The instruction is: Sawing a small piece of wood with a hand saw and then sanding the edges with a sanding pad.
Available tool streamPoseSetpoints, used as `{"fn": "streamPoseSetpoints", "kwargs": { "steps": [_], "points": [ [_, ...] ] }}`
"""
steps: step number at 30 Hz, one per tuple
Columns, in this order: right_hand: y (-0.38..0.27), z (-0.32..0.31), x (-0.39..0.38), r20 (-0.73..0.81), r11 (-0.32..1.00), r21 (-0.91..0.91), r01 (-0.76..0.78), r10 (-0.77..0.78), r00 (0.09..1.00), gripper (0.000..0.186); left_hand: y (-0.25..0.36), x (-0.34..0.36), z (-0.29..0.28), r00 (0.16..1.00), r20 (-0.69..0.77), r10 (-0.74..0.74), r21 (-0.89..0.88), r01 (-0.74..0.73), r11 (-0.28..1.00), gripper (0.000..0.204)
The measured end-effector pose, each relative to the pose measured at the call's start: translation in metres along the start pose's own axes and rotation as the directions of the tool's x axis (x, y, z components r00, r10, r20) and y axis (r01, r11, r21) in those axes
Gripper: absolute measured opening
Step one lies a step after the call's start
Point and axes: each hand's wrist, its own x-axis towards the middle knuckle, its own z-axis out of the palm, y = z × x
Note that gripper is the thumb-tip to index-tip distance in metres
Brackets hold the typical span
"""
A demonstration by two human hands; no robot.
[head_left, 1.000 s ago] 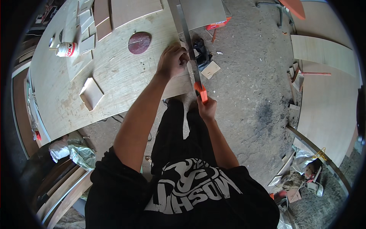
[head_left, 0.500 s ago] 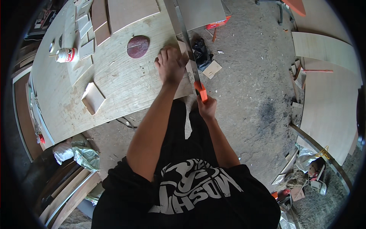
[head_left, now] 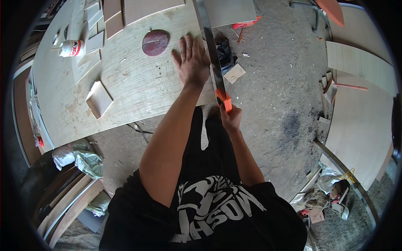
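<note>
My left hand [head_left: 193, 62] lies palm down with fingers spread on the light wooden worktop [head_left: 125, 83], near its right edge. My right hand [head_left: 230, 118] grips the orange handle [head_left: 226, 101] of a handsaw, whose long steel blade [head_left: 212, 50] runs away from me along that edge, just beside my left hand. A dark red disc [head_left: 155, 42] lies left of my fingers. Farther left are a small open wooden tray [head_left: 99, 99] and a white container [head_left: 71, 48] with a stick in it.
Small panels [head_left: 113, 23] lie at the worktop's back left. On the floor are a black bag [head_left: 224, 54] and a wood offcut [head_left: 234, 73]. Large pale boards [head_left: 356, 129] stand at the right, beside a metal bar [head_left: 339, 161]. Crumpled bags [head_left: 88, 161] and planks [head_left: 67, 209] are lower left.
My left hand has moved farther along the worktop, its fingers going from curled to spread flat. My right hand still holds the saw, now slightly more to the right in view.
</note>
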Motion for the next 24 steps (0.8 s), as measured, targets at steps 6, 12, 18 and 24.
{"fn": "streamPoseSetpoints", "kwargs": {
  "steps": [6,12,18,24],
  "points": [
    [-0.005,-0.005,0.009,0.06,1.0,0.002,0.011,-0.011,0.998,0.026,-0.003,0.001,0.002,1.0,-0.028,-0.003,0.014,0.004,1.0,0.061],
    [0.003,-0.004,0.01,0.066,1.0,-0.022,0.018,-0.016,0.998,0.022,-0.003,0.001,0.007,0.998,-0.058,-0.005,0.012,0.005,1.0,0.055],
    [0.018,-0.004,0.001,0.113,0.999,-0.023,0.028,-0.025,0.993,0.02,0.0,-0.001,0.003,0.997,-0.073,0.021,0.041,-0.018,0.999,0.057],
    [0.018,-0.016,-0.006,0.07,0.996,-0.039,0.08,-0.077,0.995,0.018,0.001,-0.001,0.0,0.999,-0.051,0.008,0.043,-0.005,0.999,0.058]
  ]
}}
